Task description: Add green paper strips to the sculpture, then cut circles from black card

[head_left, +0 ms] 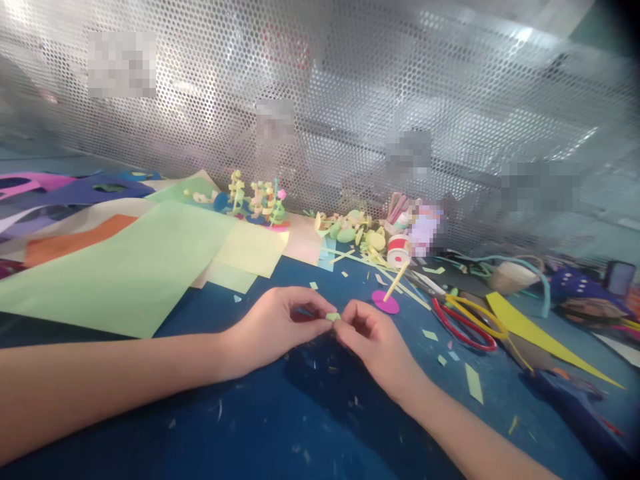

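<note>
Over the blue table, my left hand (287,323) and my right hand (370,337) meet fingertip to fingertip. Between them is a small pale green piece of paper (333,317), pinched from both sides and partly covered by the fingers. Just beyond my right hand lies a magenta paper disc (385,302) with a pale yellow stick (397,282) standing tilted on it. To the right rest scissors with red and yellow handles (465,323). Small green paper scraps (474,383) are scattered near my right forearm.
Large green paper sheets (130,267) and a yellow sheet (251,248) spread at left. Small paper figures (260,200) stand at the back, beside curled paper pieces (355,228) and a red-and-white roll (399,251). A perforated metal screen (330,87) rises behind. A yellow strip (545,337) lies at right.
</note>
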`<state>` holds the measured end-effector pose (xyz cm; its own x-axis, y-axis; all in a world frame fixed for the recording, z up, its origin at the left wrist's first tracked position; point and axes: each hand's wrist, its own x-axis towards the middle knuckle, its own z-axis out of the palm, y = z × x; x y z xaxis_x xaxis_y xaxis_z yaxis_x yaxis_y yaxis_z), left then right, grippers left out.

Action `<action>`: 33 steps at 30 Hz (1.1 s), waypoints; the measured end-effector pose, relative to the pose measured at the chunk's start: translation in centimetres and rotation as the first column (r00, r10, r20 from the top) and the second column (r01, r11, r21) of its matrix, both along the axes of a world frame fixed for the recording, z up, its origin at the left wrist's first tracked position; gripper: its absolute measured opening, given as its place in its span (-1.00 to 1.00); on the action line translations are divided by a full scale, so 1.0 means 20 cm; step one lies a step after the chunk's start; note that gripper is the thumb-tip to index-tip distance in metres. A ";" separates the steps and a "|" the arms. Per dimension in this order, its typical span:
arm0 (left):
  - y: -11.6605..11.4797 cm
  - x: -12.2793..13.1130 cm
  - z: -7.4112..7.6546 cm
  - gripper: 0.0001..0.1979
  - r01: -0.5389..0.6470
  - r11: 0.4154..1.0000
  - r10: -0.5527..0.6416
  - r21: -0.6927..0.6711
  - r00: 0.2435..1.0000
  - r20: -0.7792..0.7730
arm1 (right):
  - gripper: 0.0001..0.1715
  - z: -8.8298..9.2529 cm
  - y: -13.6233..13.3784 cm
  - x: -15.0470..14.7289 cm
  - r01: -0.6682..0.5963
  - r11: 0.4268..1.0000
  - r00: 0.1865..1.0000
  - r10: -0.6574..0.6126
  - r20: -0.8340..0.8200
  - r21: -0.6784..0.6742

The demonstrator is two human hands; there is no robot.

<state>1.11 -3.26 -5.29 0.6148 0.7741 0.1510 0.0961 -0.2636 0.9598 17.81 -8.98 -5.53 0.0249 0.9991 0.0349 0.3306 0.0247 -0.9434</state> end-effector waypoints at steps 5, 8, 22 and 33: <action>0.01 -0.01 0.01 -0.86 0.014 1.000 -0.014 0.010 1.000 0.017 | -0.72 0.02 0.00 0.00 -0.021 1.000 0.999 0.021 -0.035 -0.015; 0.02 -0.01 0.01 -0.86 0.007 1.000 -0.007 0.002 0.999 0.048 | -0.76 0.01 0.01 0.00 -0.041 0.999 0.995 0.040 -0.093 -0.006; 0.03 0.00 -0.02 -0.83 0.002 1.000 -0.002 -0.009 1.000 0.011 | -0.76 0.02 -0.01 -0.01 -0.049 0.999 0.999 0.049 -0.021 0.008; 0.03 0.00 0.00 -0.76 0.063 0.992 -0.047 -0.112 0.989 0.140 | -0.74 0.02 -0.01 0.00 -0.043 0.998 0.998 0.045 -0.044 0.051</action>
